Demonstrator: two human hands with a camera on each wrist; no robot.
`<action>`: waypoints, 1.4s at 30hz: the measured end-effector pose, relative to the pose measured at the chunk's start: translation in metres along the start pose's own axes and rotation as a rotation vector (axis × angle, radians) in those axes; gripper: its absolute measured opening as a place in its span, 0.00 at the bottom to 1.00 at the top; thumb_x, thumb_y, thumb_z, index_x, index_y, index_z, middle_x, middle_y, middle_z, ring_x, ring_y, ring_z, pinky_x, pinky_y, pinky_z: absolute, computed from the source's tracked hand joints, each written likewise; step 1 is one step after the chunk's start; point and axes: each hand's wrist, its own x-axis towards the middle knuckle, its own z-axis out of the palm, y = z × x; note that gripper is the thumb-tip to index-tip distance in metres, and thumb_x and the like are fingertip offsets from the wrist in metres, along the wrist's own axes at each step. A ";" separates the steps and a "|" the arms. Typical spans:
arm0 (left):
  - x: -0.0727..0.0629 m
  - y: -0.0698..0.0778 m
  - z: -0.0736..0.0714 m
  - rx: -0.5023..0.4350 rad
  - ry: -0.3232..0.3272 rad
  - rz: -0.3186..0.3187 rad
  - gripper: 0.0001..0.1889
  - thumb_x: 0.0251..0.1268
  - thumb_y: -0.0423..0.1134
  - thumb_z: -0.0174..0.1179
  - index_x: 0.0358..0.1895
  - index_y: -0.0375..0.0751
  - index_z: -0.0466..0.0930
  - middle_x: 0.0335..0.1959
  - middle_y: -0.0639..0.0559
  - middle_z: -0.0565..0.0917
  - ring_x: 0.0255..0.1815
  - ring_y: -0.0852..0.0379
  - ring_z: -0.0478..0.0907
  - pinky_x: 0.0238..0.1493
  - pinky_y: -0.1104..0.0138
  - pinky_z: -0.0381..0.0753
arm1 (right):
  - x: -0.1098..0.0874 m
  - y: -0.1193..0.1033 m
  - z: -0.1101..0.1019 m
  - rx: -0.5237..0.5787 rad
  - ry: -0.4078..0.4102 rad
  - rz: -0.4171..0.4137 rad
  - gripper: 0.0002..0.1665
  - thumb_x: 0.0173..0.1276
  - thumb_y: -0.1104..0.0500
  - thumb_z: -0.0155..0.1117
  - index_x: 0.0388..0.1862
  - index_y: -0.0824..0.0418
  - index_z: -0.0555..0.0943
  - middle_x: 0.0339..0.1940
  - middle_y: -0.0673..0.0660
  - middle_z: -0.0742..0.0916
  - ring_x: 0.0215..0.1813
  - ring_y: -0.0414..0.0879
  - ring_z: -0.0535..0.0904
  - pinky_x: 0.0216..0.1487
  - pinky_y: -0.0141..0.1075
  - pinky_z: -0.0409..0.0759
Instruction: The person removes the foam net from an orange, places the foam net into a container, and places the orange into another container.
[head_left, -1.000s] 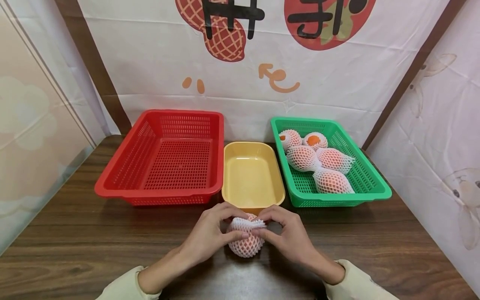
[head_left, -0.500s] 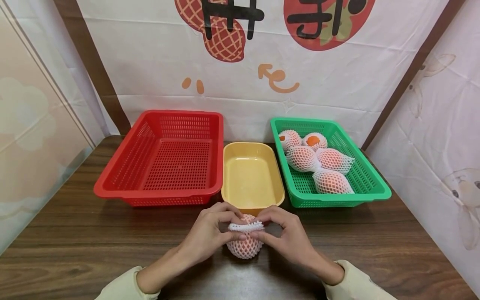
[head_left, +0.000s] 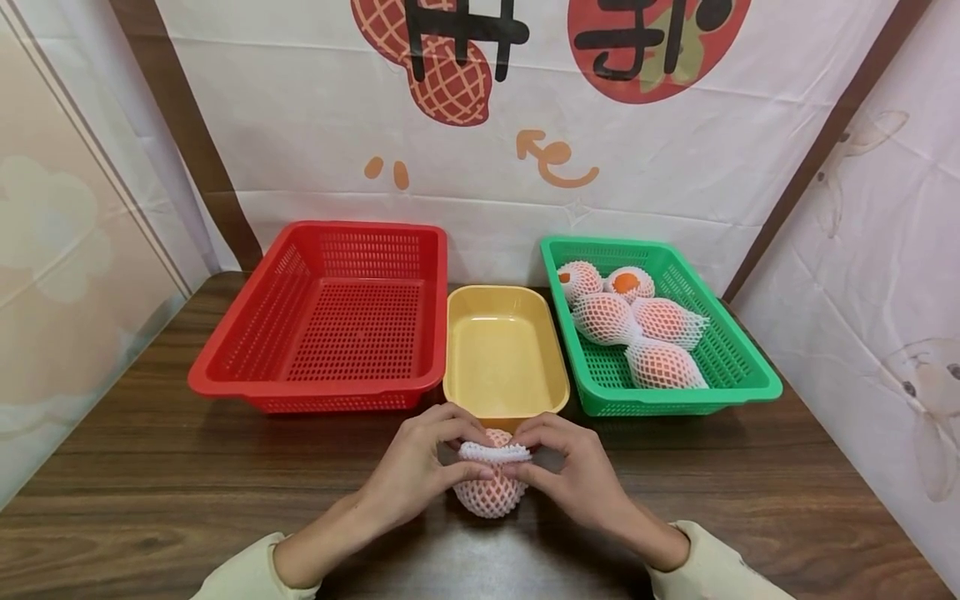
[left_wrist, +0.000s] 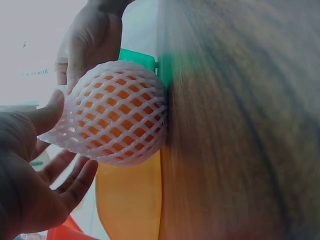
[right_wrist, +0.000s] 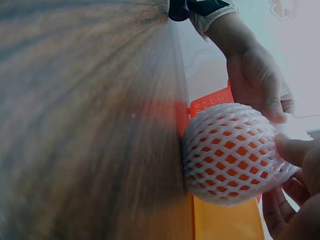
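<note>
Foam net's edge [head_left: 495, 452] straighter than a second ago

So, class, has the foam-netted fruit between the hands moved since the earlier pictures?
No, not noticeably: in the head view the foam-netted fruit stays in front of the yellow tray, with no clear shift either way.

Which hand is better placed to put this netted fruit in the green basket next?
Probably the right hand: it pinches the net, as the left hand does, but sits nearer the green basket.
</note>
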 end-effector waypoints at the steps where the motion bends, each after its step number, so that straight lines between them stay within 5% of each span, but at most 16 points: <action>1: 0.000 0.001 0.000 0.006 -0.016 -0.022 0.13 0.44 0.42 0.75 0.36 0.50 0.85 0.39 0.60 0.79 0.41 0.60 0.76 0.37 0.64 0.79 | 0.000 0.000 0.000 -0.002 0.006 0.007 0.11 0.52 0.70 0.74 0.33 0.59 0.83 0.35 0.51 0.84 0.40 0.42 0.79 0.40 0.37 0.79; 6: 0.001 0.002 -0.001 0.032 -0.054 -0.065 0.19 0.42 0.40 0.76 0.42 0.49 0.84 0.41 0.60 0.78 0.39 0.61 0.75 0.39 0.63 0.79 | 0.000 -0.001 -0.001 -0.006 0.029 0.019 0.11 0.51 0.70 0.75 0.32 0.60 0.83 0.33 0.51 0.84 0.39 0.42 0.80 0.41 0.35 0.79; 11: 0.001 0.002 0.000 0.013 -0.032 -0.060 0.13 0.44 0.40 0.76 0.35 0.49 0.84 0.39 0.60 0.78 0.39 0.62 0.76 0.37 0.63 0.79 | -0.003 0.010 0.002 0.020 0.028 0.012 0.12 0.50 0.70 0.75 0.32 0.59 0.83 0.34 0.51 0.85 0.40 0.42 0.81 0.42 0.36 0.79; 18: -0.001 0.001 0.000 -0.011 0.015 -0.009 0.07 0.46 0.39 0.75 0.28 0.49 0.85 0.35 0.61 0.79 0.37 0.61 0.77 0.36 0.65 0.79 | -0.010 0.033 0.006 0.035 -0.016 -0.040 0.16 0.55 0.64 0.74 0.42 0.53 0.83 0.41 0.48 0.83 0.45 0.43 0.78 0.42 0.39 0.79; 25: 0.001 0.000 0.000 -0.006 0.054 0.017 0.08 0.46 0.37 0.75 0.28 0.50 0.84 0.32 0.63 0.79 0.35 0.63 0.76 0.34 0.64 0.80 | -0.008 0.033 0.007 -0.018 -0.068 -0.010 0.21 0.55 0.53 0.75 0.48 0.50 0.81 0.48 0.45 0.81 0.51 0.42 0.76 0.50 0.37 0.75; 33: 0.001 0.000 0.001 -0.003 0.041 0.022 0.09 0.47 0.38 0.74 0.32 0.49 0.84 0.34 0.62 0.79 0.36 0.62 0.76 0.35 0.64 0.80 | -0.009 0.031 0.008 -0.001 -0.004 -0.009 0.13 0.53 0.63 0.76 0.37 0.54 0.84 0.40 0.49 0.84 0.45 0.43 0.79 0.45 0.36 0.78; 42: 0.001 0.004 0.000 0.052 -0.048 -0.055 0.18 0.44 0.39 0.76 0.42 0.45 0.84 0.42 0.57 0.78 0.40 0.61 0.74 0.37 0.62 0.77 | 0.001 -0.001 0.001 0.013 0.031 0.022 0.12 0.50 0.72 0.74 0.31 0.61 0.82 0.33 0.52 0.84 0.40 0.42 0.80 0.40 0.36 0.80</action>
